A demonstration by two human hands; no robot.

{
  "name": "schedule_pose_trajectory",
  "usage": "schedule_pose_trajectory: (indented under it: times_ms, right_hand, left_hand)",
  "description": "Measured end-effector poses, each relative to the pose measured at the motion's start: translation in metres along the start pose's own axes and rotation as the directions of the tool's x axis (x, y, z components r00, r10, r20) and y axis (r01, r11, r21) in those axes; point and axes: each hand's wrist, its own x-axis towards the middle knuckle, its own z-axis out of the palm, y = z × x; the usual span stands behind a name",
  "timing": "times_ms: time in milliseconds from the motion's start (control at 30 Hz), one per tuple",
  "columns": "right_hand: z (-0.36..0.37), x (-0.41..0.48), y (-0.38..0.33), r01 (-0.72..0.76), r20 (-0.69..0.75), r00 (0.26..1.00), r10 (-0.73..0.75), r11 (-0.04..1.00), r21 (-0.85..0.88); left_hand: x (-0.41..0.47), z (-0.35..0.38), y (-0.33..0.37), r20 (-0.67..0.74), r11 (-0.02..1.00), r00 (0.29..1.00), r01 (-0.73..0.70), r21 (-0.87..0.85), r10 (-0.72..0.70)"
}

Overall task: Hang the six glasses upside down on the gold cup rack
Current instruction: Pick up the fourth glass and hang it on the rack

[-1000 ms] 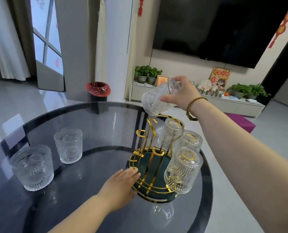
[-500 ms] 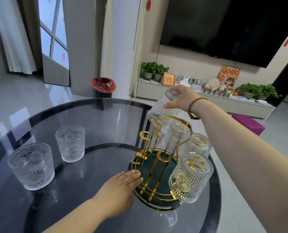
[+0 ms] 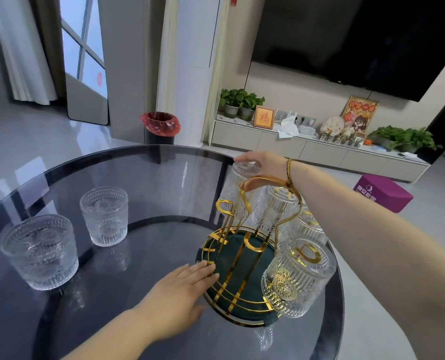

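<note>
While the right hand (image 3: 264, 162) grips the base of an inverted ribbed glass (image 3: 238, 189) at the far side of the gold cup rack (image 3: 244, 245), the left hand (image 3: 179, 294) lies open and flat on the worktop (image 3: 151, 183), fingertips touching the rack's dark round tray to steady it. This looks like the fourth glass going on; whether its peg is already inside the mouth is hard to tell through the glass. Three glasses hang mouth-down on the rack's right side, the nearest glass (image 3: 298, 276) lowest. Next comes lowering it fully, then letting go. Two upright glasses, the near one (image 3: 39, 252) and the farther one (image 3: 104, 216), wait empty at left.
</note>
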Motion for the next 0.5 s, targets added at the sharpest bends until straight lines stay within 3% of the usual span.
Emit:
schedule_pose_trajectory:
  times_ms: [300, 500]
  right_hand:
    - [0.0086, 0.0046, 0.0068, 0.024, 0.163, 0.986, -0.022, 1.000, -0.012]
    - [0.0090, 0.0039, 0.0101, 0.019, 0.170, 0.985, -0.022, 1.000, 0.019]
  left_hand:
    - [0.0006, 0.0012, -0.0013, 0.014, 1.000, 1.000, 0.001, -0.014, 0.000]
    - [-0.0001, 0.0000, 0.0000, 0.016, 1.000, 1.000, 0.003, -0.025, -0.003]
